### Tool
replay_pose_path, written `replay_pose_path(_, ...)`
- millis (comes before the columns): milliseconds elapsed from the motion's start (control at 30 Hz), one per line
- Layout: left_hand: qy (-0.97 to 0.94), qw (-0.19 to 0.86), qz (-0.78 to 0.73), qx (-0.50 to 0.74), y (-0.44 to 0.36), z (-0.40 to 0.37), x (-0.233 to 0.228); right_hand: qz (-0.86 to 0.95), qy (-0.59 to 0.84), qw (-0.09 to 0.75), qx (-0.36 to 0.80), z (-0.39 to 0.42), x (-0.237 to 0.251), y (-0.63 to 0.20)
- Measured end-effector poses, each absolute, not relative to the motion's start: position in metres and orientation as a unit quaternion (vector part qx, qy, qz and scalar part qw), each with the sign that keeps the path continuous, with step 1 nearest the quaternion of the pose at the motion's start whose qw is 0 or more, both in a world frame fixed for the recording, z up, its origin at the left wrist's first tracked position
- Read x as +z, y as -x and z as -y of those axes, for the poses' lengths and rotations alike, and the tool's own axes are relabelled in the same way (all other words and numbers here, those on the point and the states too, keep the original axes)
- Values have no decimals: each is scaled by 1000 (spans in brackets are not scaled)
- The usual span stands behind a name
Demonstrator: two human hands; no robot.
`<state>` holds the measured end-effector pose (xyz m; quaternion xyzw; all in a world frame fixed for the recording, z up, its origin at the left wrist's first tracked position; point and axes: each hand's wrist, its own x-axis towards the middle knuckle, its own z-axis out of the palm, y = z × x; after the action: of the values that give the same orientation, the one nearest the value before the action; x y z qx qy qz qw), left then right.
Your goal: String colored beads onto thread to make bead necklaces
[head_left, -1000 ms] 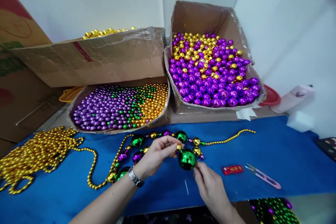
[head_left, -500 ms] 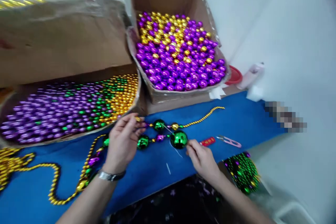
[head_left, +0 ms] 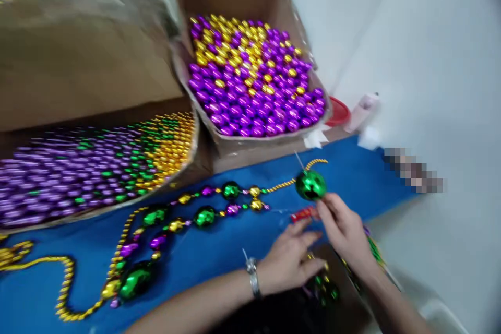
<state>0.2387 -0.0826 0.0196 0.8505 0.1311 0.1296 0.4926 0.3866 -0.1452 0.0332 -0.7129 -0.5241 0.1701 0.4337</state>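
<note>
Motion blur smears the left bead box, whose left side the frame cuts off. The right hand hides most of a red item, possibly a packet.

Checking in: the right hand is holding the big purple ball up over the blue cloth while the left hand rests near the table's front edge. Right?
Not quite: the ball is green, not purple. The head view shows the right hand holding the big green ball up over the blue cloth, with the left hand near the table's front edge.
</note>
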Motion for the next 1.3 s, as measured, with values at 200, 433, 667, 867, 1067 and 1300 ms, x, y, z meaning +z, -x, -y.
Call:
replay_pose_path(200,-846,343,-295,283,-148,3,79,540,684,427,241,140,-25,-395)
replay_pose_path(433,-821,97,-545,143,-65,-142,86,561,677,400,258,123,-31,-367)
replay_pose_path(667,-813,179,-549,78,-63,-186,40,581,639,420,277,114,-15,-334)
replay_pose_path(867,-773,299,-506,239,-65,-151,65,616,602,424,282,110,-7,-312)
replay_pose_path(1067,-528,622,-373,442,-77,-70,87,654,572,429,248,101,7,-293)
replay_pose_path(1300,-411,717,-346,445,-92,-36,78,673,570,418,220,98,14,-285)
